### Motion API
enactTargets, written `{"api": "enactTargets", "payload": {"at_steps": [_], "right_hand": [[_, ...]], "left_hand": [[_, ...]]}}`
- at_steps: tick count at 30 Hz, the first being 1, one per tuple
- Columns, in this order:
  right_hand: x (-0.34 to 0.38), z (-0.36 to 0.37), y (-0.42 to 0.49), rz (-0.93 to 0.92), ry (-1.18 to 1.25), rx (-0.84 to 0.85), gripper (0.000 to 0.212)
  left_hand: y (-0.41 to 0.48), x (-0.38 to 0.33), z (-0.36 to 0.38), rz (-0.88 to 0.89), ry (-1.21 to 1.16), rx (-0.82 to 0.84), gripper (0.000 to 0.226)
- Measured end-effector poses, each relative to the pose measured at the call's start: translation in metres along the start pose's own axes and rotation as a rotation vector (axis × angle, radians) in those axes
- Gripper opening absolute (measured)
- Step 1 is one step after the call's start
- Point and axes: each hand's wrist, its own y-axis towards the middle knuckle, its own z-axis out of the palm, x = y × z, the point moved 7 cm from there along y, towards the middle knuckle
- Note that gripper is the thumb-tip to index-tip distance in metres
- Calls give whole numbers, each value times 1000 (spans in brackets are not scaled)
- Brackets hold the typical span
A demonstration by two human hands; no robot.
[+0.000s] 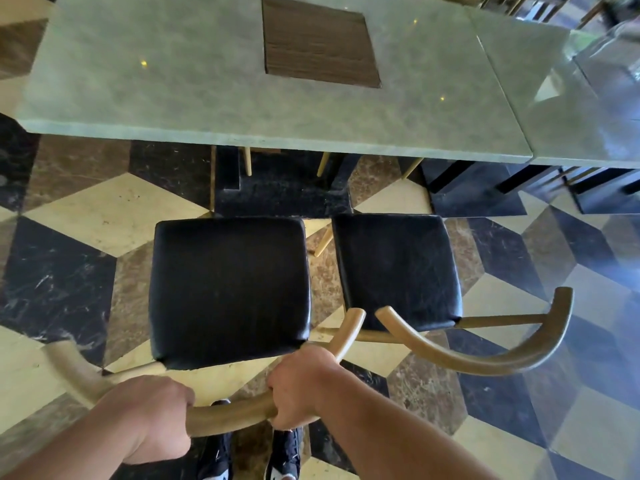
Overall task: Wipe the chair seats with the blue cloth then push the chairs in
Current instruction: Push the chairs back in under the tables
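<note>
Two chairs with black padded seats and curved tan wooden backrests stand side by side, pulled out from the table. The left chair's seat (230, 289) is right in front of me. Both my hands grip its backrest (232, 415): my left hand (149, 414) on the near left part, my right hand (301, 386) where the rail bends on the right. The right chair's seat (398, 268) sits a little farther away, its backrest (485, 358) curving beside my right forearm. No blue cloth is in view.
The grey stone table (194, 84) with a dark wood square inlay (318, 43) stretches across the top, and a second table (571, 109) adjoins it on the right. Black table bases stand underneath. The floor has a cube-patterned marble tiling. My dark shoes show below the backrest.
</note>
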Motion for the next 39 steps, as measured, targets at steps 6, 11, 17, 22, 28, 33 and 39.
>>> {"api": "enactTargets", "payload": {"at_steps": [6, 11, 17, 22, 28, 33, 39], "right_hand": [[3, 1, -2, -4, 17, -66, 30], [-11, -22, -5, 17, 30, -104, 35], [-39, -76, 15, 47, 13, -119, 23], [-76, -134, 53, 105, 39, -160, 22], [-131, -202, 100, 151, 53, -210, 23], [-168, -243, 130, 162, 16, -242, 27], [-177, -243, 138, 166, 2, -178, 30]], "left_hand": [[-8, -6, -5, 9, 35, 20, 37], [-14, -8, -39, 37, 129, -35, 46], [8, 15, -90, 20, 158, -79, 47], [43, 49, -153, 12, 142, -96, 46], [90, 82, -236, 56, 176, -164, 47], [120, 98, -290, 58, 186, -181, 41], [131, 97, -289, 63, 162, -119, 33]]}}
